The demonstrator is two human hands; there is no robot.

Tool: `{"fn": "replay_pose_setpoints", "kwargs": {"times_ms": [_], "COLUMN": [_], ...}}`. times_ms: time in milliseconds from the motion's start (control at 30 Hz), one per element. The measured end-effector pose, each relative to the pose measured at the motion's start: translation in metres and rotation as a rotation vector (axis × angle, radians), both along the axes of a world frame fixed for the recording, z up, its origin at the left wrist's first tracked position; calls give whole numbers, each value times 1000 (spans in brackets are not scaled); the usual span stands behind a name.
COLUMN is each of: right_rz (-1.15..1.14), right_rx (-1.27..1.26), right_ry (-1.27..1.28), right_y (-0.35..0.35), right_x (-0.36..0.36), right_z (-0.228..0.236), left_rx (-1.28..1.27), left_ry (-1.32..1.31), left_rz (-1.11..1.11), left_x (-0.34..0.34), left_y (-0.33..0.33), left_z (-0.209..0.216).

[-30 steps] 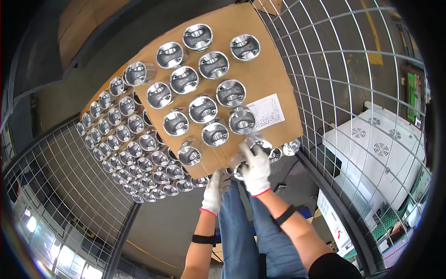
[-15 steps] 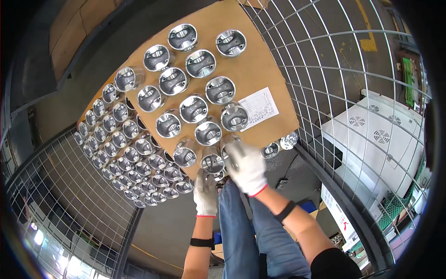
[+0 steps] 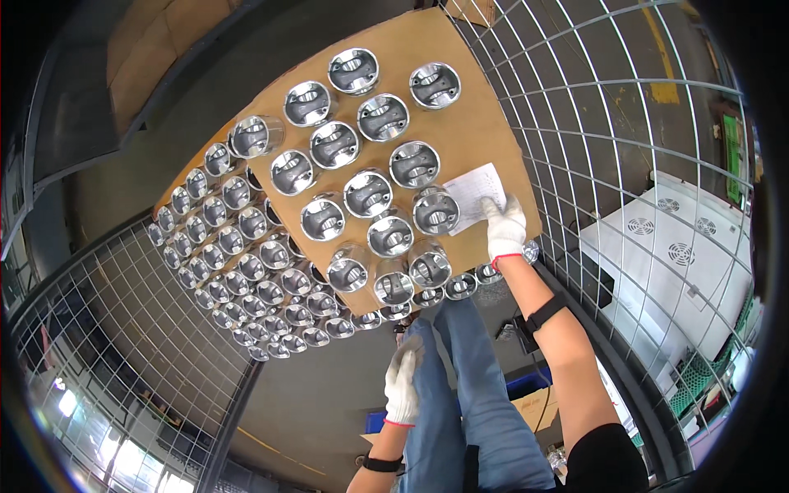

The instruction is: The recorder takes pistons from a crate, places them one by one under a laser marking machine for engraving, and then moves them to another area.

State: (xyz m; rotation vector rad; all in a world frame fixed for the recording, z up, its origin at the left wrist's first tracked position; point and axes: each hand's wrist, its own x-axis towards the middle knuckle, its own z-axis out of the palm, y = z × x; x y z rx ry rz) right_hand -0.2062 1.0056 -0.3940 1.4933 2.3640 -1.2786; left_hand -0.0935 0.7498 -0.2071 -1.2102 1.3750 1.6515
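My right hand point(image 3: 505, 228), in a white glove, is at the right side of a brown cardboard sheet point(image 3: 468, 123), its fingers closed on the edge of a printed paper sheet point(image 3: 467, 191). Just left of the paper stands a shiny metal piston point(image 3: 436, 210), partly over its edge. Several more pistons point(image 3: 367, 194) stand on the cardboard with their hollow ends up. Low beside my left thigh, apart from the pistons, my left hand point(image 3: 401, 384) hangs with nothing in it, the gloved fingers loosely stretched out and slightly blurred.
Below the cardboard, a lower layer of pistons point(image 3: 238, 238) spreads out to the left. Wire mesh point(image 3: 592, 107) rises close on the right, with more mesh point(image 3: 123, 345) on the left. Behind the right mesh sits a white vented cabinet point(image 3: 657, 263).
My right hand has left the piston near the front edge and moved right to the paper. My left hand has dropped from the cardboard's front edge toward my thigh. The view has shifted slightly.
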Motion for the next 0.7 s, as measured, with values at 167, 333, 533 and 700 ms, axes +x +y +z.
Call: {"fn": "replay_pose_setpoints", "kwargs": {"times_ms": [167, 333, 533, 700], "right_rz": [-183, 179, 1215, 1168], "right_rx": [135, 242, 95, 96], "right_ry": [208, 72, -108, -54], "right_y": [-6, -59, -101, -115], "right_x": [-14, 34, 193, 294], "right_z": [63, 198, 375, 505], "left_rx": [-10, -123, -373, -30], "left_ry": [42, 132, 928, 1431], "left_rz": [10, -159, -1412, -1846], "left_x": [13, 25, 4, 35], "left_y": [-39, -66, -73, -42], "left_z": [36, 106, 229, 346]}}
